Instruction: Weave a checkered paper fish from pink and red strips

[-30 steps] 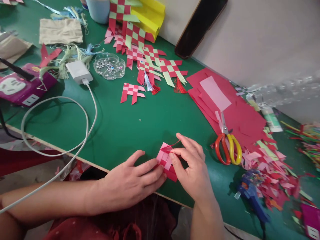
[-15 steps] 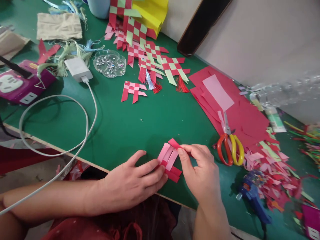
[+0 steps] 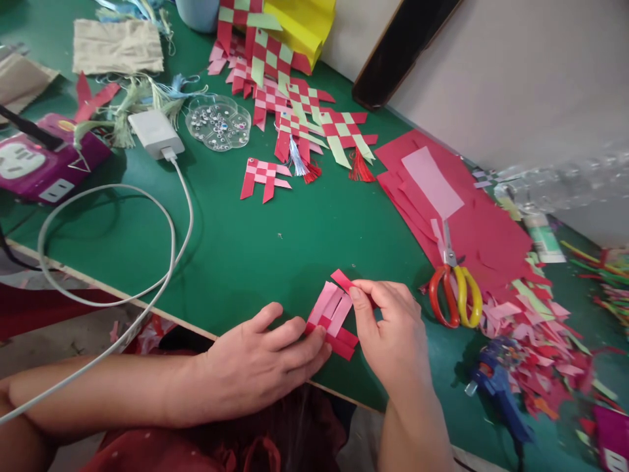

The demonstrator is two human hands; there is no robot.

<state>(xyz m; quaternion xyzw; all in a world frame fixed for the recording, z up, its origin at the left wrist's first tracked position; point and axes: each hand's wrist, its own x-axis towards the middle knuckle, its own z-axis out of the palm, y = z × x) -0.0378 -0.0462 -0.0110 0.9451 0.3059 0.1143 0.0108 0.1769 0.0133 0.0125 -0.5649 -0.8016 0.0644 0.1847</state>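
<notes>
The right hand (image 3: 396,334), pinching a red strip (image 3: 341,278), had drawn it off pink strips (image 3: 323,301), baring them beside the left hand (image 3: 268,351), its fingers spread.

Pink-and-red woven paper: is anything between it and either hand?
Nothing visible: the left hand rests on the woven paper, and the right hand pinches a red strip at its edge.

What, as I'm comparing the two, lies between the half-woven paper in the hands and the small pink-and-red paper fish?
In the head view, green tabletop separates the half-woven paper from the small paper fish, bare but for a tiny pale speck.
</notes>
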